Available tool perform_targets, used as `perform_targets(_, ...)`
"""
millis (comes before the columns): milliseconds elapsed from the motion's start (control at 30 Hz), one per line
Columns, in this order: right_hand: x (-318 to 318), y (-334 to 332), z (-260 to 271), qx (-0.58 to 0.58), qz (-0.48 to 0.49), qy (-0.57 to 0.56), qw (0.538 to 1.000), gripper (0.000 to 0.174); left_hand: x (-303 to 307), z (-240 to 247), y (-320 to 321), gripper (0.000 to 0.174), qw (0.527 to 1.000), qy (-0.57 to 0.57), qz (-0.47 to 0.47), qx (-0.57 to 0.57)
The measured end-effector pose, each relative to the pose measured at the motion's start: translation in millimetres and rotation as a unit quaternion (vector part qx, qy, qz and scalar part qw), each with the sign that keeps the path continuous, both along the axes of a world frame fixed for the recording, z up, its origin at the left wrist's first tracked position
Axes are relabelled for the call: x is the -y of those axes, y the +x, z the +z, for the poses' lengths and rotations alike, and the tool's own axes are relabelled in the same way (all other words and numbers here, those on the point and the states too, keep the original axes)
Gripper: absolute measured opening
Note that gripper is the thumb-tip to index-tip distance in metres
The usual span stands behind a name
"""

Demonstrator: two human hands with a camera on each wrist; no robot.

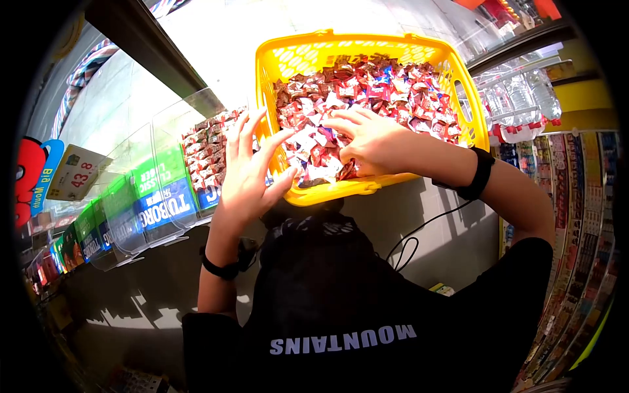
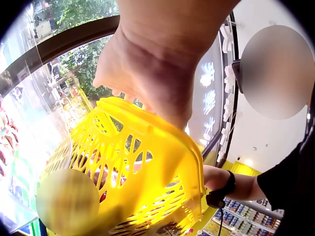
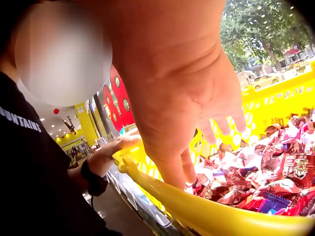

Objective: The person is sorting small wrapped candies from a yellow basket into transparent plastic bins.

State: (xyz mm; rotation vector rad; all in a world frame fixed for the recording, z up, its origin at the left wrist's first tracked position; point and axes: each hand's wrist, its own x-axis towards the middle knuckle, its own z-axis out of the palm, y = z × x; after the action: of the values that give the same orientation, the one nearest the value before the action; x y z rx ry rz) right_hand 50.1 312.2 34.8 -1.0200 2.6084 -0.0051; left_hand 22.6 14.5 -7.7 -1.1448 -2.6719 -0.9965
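A yellow plastic basket (image 1: 481,121) holds a heap of small wrapped candies (image 1: 419,98), mostly red and brown with a few blue ones. My left hand (image 1: 247,183) is at the basket's left side, its fingers spread and its fingertips close over the rim in the head view. From the left wrist view, the left hand (image 2: 152,73) hangs over the basket's edge. My right hand (image 1: 377,144) reaches into the basket over the near rim. In the right wrist view the right hand's fingers (image 3: 224,125) extend loosely, and the thumb (image 3: 170,169) points down at the candies.
Rows of wrapped candies (image 1: 206,154) lie left of the basket, behind clear plastic panels (image 1: 160,144). Green and blue Tuborg boxes (image 1: 164,203) line the left. Water bottles (image 1: 517,98) stand at the right, above shelves of small packs (image 1: 570,190). A black cable (image 1: 419,229) hangs below.
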Motion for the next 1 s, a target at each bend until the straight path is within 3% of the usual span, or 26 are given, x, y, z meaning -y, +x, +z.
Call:
perform_targets(133, 19, -24, -12, 0.117, 0.079, 0.068, 0.988, 0.027, 0, -2, 1, 0.059, 0.999, 0.022, 0.021, 0.010)
perform_targets(333, 15, -38, -13, 0.090, 0.106, -0.040, 0.989, 0.015, 0, -7, 0, 0.060, 0.999, 0.036, 0.016, 0.013)
perform_targets(400, 8, -49, 7, 0.085, 0.098, -0.062, 0.990, 0.022, 0, -6, 1, 0.058, 0.999, 0.038, 0.014, -0.003)
perform_targets(467, 7, -46, 31, 0.078, 0.005, -0.114, 0.990, 0.014, 0, -2, 1, 0.056, 0.999, 0.040, 0.013, -0.033)
perform_targets(500, 6, -39, 42, 0.023, -0.026, -0.163, 0.986, 0.012, 2, 0, 2, 0.058, 0.997, 0.053, 0.006, -0.047)
perform_targets(600, 29, -20, 65, -0.005, -0.129, -0.255, 0.958, 0.014, 9, 11, 3, 0.060, 0.997, 0.020, -0.008, -0.073)
perform_targets(633, 37, -10, 62, -0.058, -0.119, -0.277, 0.952, 0.015, 10, 17, 4, 0.057, 0.997, 0.052, -0.018, -0.050)
perform_targets(867, 112, 26, 37, -0.071, -0.199, -0.418, 0.883, 0.018, 46, 17, 4, 0.030, 0.991, 0.091, -0.064, -0.073)
perform_targets(1000, 143, 33, 24, -0.093, -0.193, -0.395, 0.893, 0.019, 78, 3, 5, 0.028, 0.991, 0.089, -0.048, -0.090)
